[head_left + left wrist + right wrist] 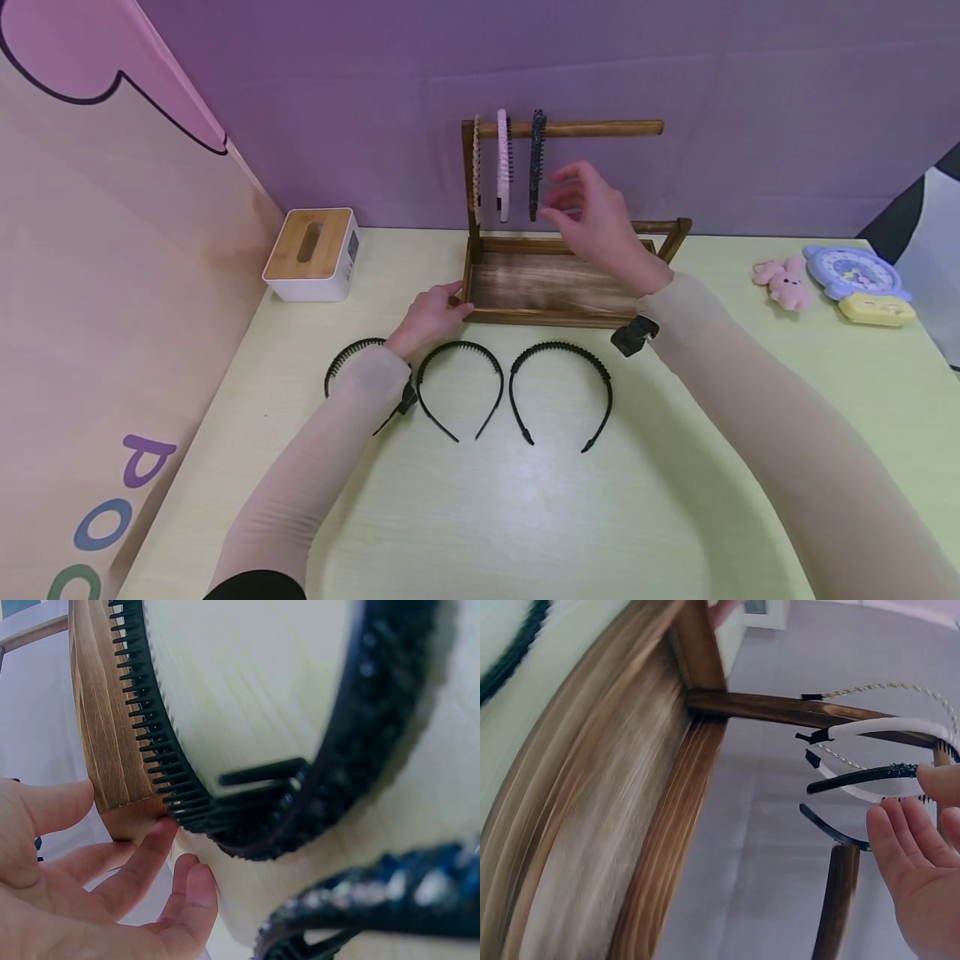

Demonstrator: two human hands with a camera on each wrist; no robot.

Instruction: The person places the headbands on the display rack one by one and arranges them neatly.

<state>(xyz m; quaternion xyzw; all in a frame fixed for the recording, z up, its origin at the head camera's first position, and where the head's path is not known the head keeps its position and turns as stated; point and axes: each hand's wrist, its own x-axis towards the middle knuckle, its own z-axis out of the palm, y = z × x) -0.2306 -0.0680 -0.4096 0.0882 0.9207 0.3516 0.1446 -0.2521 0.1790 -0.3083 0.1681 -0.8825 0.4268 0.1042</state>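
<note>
A wooden stand (pixel 547 317) has a tray base and a raised rod (pixel 615 128). My left hand (pixel 435 312) pinches the tray's left front corner, thumb on one side and fingers on the other in the left wrist view. From the rod hang a thin braided headband (pixel 476 167), a white-pink headband (pixel 503 167) and a dark sparkly headband (pixel 536 162). Just right of the dark one is my right hand (pixel 588 212), its fingers loosely bent and apart from the thumb. In the right wrist view, the right thumb and fingertips (pixel 885 825) overlap that headband.
Three dark headbands lie in front of the stand: a left one (pixel 341 354) partly under my left wrist, a middle one (pixel 461 344) and a right one (pixel 562 346). A tissue box (pixel 311 250) stands at left. A pink plush toy (pixel 786 283) and a blue clock-like item (pixel 857 271) lie right.
</note>
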